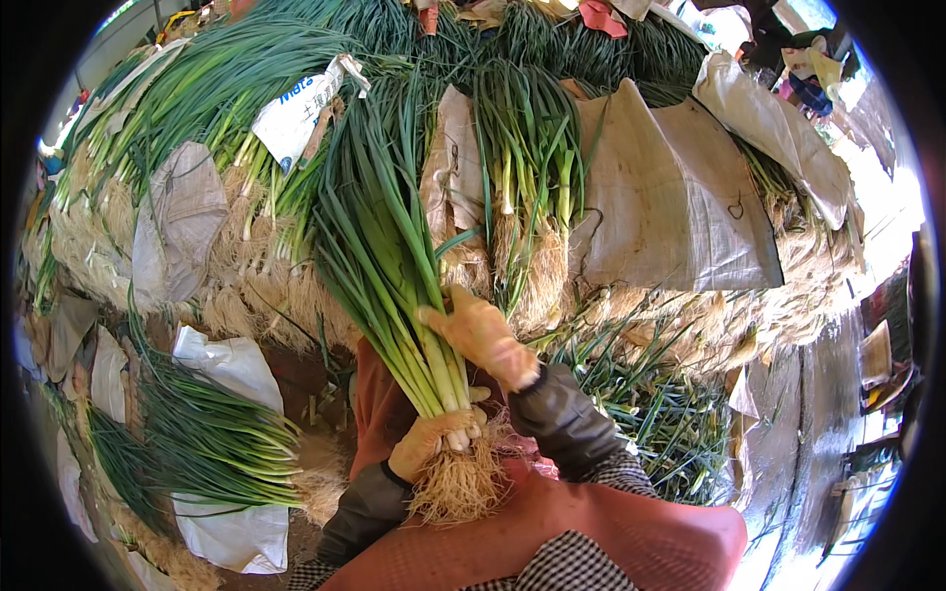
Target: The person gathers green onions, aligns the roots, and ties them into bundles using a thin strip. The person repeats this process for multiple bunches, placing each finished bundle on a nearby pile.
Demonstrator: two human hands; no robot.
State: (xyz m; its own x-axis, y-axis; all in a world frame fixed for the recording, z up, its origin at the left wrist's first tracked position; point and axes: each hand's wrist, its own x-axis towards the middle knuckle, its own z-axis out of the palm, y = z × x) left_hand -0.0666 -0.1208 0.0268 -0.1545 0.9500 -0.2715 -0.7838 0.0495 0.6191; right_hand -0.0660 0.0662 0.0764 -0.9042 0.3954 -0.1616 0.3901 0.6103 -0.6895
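Note:
A bunch of long green onions (403,295) stands slanted in front of me, its green leaves up and its pale roots (460,480) over my apron-covered lap. Gloved, my left hand (432,442) is closed around the white stems just above the roots. My right hand (473,329), also gloved, lies higher up against the right side of the stalks with its thumb over them; whether it grips any is not plain. Behind the bunch, more green onions (528,148) lean with their roots hanging down.
A long heap of rooted green onions (244,140) spans the far side, partly under woven sacks (680,192). At the left, a bundle (222,436) lies on a white sack (229,535). Loose green leaves (658,428) are piled at the right, beside a wet-looking floor (820,399).

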